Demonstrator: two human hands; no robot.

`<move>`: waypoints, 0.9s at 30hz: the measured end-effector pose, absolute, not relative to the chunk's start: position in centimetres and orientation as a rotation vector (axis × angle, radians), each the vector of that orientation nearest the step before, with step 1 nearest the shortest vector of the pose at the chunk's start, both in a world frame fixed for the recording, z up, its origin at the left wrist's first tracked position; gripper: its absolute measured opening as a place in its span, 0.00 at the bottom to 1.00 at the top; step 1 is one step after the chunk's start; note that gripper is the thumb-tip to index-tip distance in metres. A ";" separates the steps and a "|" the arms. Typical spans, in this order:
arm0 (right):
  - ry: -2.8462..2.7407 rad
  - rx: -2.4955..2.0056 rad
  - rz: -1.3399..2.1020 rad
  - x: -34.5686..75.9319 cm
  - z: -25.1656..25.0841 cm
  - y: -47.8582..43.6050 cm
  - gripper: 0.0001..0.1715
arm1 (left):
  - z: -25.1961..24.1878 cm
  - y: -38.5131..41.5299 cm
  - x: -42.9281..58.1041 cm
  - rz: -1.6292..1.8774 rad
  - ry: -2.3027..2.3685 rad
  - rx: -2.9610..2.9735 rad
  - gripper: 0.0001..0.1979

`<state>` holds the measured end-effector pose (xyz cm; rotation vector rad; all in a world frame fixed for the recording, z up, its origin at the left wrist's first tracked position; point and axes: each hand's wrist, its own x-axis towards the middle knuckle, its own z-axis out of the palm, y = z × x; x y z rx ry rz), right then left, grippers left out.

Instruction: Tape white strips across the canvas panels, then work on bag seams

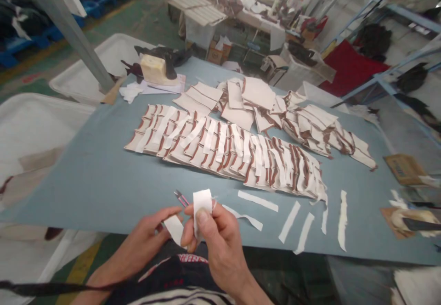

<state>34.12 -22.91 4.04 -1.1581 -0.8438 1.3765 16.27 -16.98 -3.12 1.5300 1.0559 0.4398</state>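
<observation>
My right hand is closed, pinching a white strip of tape that stands upright above the thumb. My left hand pinches the lower end of the same white strip with its fingertips. Small scissors or tweezers with pink handles lie on the table just beyond my fingers. Both hands hover at the near edge of the blue-grey table. A long row of overlapping white and brown leather pieces lies across the table's middle.
Several loose white strips lie on the table to the right of my hands. A heap of more white pieces sits behind the row. A cream block rests at the far left corner. White trays stand left of the table.
</observation>
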 end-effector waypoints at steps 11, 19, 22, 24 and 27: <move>-1.105 -1.247 1.528 35.0 3.8 -22.0 0.32 | 2.6 -14.0 16.0 0.715 0.800 1.078 0.31; -1.232 -1.240 1.498 38.8 3.3 -22.4 0.32 | 3.0 -15.2 19.3 0.570 0.941 1.333 0.19; -1.271 -1.235 1.513 40.0 3.2 -22.8 0.36 | 4.0 -16.2 21.5 0.599 0.964 1.399 0.14; -1.273 -1.222 1.534 40.8 3.1 -23.2 0.36 | 4.5 -16.6 22.7 0.621 0.975 1.437 0.15; -1.237 -1.202 1.562 41.9 2.7 -23.8 0.33 | 4.7 -17.0 23.8 0.590 0.978 1.428 0.19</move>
